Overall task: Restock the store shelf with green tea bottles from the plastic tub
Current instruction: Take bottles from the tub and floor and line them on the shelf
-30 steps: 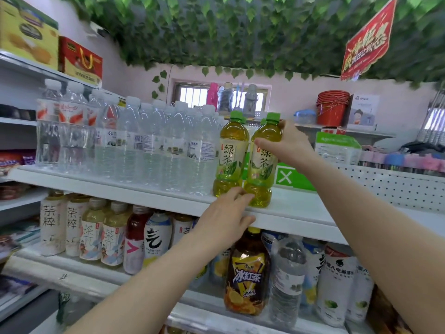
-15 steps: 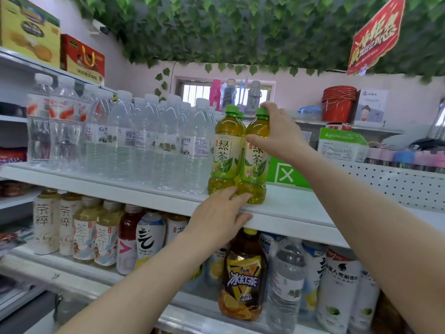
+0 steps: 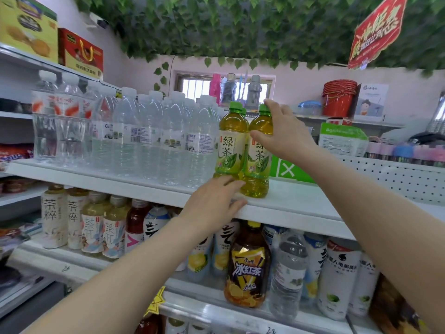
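Since a moment ago, the right green tea bottle [image 3: 257, 165] has been stood up straighter, and its side now touches the left green tea bottle [image 3: 230, 150]. The right hand [image 3: 284, 133] has moved over the bottle's top.

The fingers [image 3: 271, 104] of the right hand hold this bottle. One sits on the green cap, and the thumb lies across the round part under the neck. The left hand [image 3: 212, 203] lies low at the front edge of the shelf [image 3: 301, 208]. Its fingers are stretched out, not curled. Their tips touch the bottom of the left green tea bottle.

Both bottles stand on the white shelf, near its front. They are full of yellow-green tea, almost up to the caps. One more green cap [image 3: 243, 111] peeks out from behind them.

Just to their left stand the water bottles [image 3: 149, 141], many in rows. They are see-through, with white caps and clear water inside. A green box [image 3: 291, 171] sits behind the tea, further back on the shelf.

On the lower shelf [image 3: 55, 261] stand more drinks: pale tea bottles [image 3: 94, 227], a red drink bottle [image 3: 136, 225], and a dark iced tea bottle [image 3: 248, 266] with a yellow cap and brown tea inside.

Far back, red buckets [image 3: 338, 97] sit stacked one inside another.
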Demonstrator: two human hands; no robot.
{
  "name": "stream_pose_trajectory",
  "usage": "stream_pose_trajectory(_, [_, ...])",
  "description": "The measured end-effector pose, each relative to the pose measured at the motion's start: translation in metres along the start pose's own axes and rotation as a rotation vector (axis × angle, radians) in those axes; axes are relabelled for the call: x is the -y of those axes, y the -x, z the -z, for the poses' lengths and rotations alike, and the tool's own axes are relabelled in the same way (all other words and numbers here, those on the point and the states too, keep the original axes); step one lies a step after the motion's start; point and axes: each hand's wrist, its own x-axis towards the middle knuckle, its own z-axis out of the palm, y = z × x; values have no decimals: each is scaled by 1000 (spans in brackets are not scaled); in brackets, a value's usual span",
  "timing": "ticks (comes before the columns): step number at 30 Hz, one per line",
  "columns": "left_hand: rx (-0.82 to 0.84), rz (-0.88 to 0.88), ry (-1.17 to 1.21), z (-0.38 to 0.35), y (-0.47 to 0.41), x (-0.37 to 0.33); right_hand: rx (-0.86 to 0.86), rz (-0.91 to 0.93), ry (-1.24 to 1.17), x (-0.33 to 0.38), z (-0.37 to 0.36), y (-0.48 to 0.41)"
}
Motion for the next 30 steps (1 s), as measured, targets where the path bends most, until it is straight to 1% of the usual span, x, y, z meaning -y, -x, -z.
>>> stream_pose_trajectory(5, [-41,-3,-3,38,25,19,-53,12,143,20,6,29])
stream_pose_trajectory(9, [-54,17,14,56,63,40,-47,48,199,48,2,70])
stream_pose_trajectory(15, [-66,36,2,61,140,79,22,112,245,94,-27,149])
stream_pose_trajectory(20, [-25,38,-22,48,225,117,93,167,220,137,-69,232])
stream_pose_trajectory(22, [17,78,-14,41,266,131,142,183,182,157,-89,271])
stream_pose_trajectory(25, [84,151,22,23,329,152,261,191,100,187,-123,330])
stream_pose_trajectory(30, [207,333,73,-18,444,179,475,186,-42,228,-189,434])
